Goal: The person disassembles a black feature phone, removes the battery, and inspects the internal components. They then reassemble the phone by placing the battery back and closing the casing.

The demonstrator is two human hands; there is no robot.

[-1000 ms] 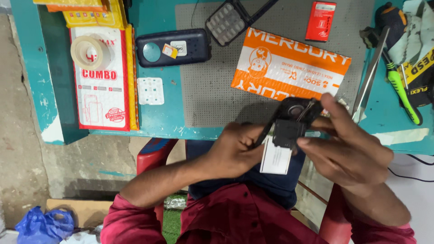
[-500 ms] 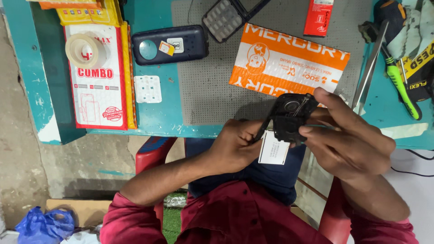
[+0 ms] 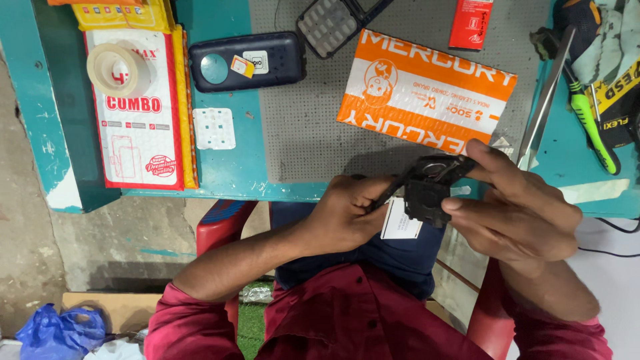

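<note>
- The left hand was curled, its fingertips pinched together toward the right.
- The right hand was cupped, thumb and forefinger extended leftward.
- Both red-sleeved forearms were bent inward, the hands nearly meeting.

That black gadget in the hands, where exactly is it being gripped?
The right hand pinches the black device by its edges; the left hand holds a thin tool against it.

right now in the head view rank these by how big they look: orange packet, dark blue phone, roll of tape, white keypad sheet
1. orange packet
2. dark blue phone
3. roll of tape
4. white keypad sheet

The last two look close in size, so that order is unsure.
</note>
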